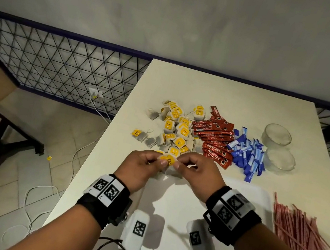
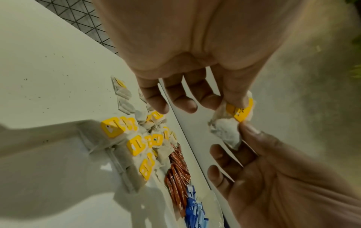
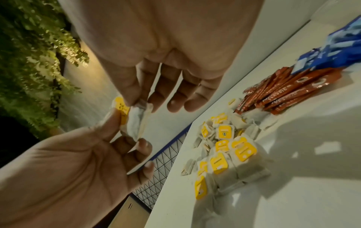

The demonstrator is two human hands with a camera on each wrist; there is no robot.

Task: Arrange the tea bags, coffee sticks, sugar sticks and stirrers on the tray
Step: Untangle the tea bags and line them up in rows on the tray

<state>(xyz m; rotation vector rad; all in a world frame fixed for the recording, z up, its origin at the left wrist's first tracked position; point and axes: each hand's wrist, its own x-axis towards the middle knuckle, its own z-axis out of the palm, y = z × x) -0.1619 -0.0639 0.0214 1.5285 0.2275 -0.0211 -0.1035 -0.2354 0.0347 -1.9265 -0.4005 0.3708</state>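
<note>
Leftmost on the surface (image 1: 220,90) lay the heap of tea bags (image 1: 177,130) with yellow tags, one stray bag (image 1: 139,135) apart at its left edge. Just in front of that heap my left hand (image 1: 141,164) and my right hand (image 1: 196,172) met above the surface, each pinching the same tea bag (image 1: 167,160) between thumb and forefinger, the other fingers loosely curled. Right of the heap sat the red coffee sticks (image 1: 216,138), then the blue sugar sticks (image 1: 247,152), then two glass cups (image 1: 278,135). Beneath my wrists was the white tray (image 1: 257,196), and the pink stirrers (image 1: 303,235) lay on the surface just beside its right edge.
</note>
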